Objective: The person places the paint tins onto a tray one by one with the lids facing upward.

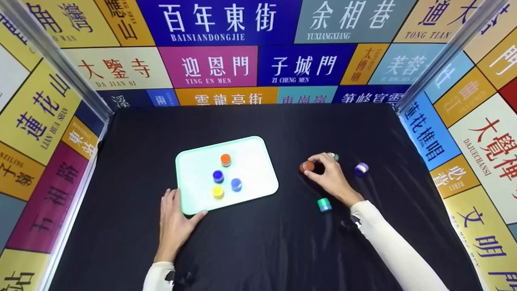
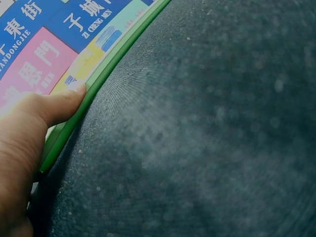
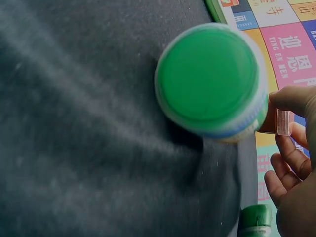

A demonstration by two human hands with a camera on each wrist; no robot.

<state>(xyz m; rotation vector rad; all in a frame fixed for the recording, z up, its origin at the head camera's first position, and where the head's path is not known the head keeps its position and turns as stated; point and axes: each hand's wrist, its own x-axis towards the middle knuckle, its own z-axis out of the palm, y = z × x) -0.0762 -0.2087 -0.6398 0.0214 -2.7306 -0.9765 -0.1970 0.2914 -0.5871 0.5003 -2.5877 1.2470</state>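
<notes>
My right hand [image 1: 332,178] pinches a small brown tub [image 1: 307,166] between thumb and fingers, to the right of the tray. In the right wrist view the brown tub [image 3: 283,122] is partly hidden behind a green-lidded tub [image 3: 210,74]. My left hand [image 1: 173,222] rests at the near left corner of a pale green tray [image 1: 258,161], fingers along its left side. The thumb [image 2: 64,103] lies on the green rim in the left wrist view. On the tray stand an orange tub [image 1: 225,160], a dark blue tub [image 1: 218,176], a yellow tub [image 1: 218,192] and a light blue tub [image 1: 236,184].
A green tub [image 1: 324,204] stands nearer than the right hand. Another green tub [image 1: 334,156] shows just past that hand's knuckles, partly covered. Farther right is a purple tub [image 1: 361,169]. Black cloth [image 1: 250,250] covers the table, with sign-printed panels [image 1: 210,66] around it.
</notes>
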